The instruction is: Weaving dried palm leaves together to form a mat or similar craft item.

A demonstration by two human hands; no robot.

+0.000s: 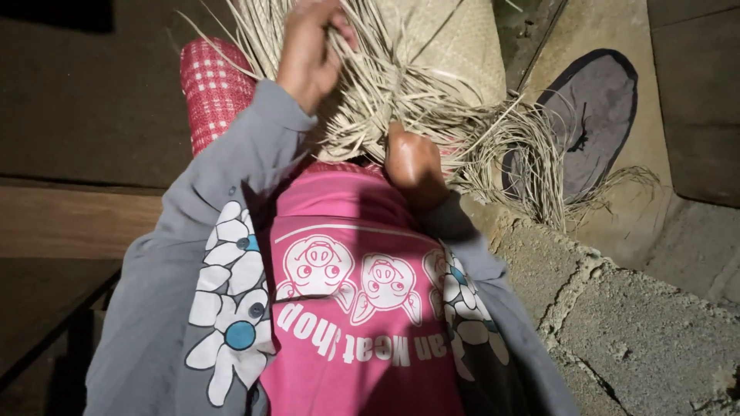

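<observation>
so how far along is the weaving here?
Done: a broad panel of the woven mat is finished at the top, tight and even. In hand: the left hand has a grip on a bunch of loose straw strips, and the right hand presses at the working edge. Left: many unwoven strips trail to the right.

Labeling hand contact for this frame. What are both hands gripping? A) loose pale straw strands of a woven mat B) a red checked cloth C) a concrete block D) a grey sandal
A: the left hand and right hand each close a grip on loose pale straw strands at the frayed edge of the woven mat; the grey sandal lies untouched off to the side.
</observation>
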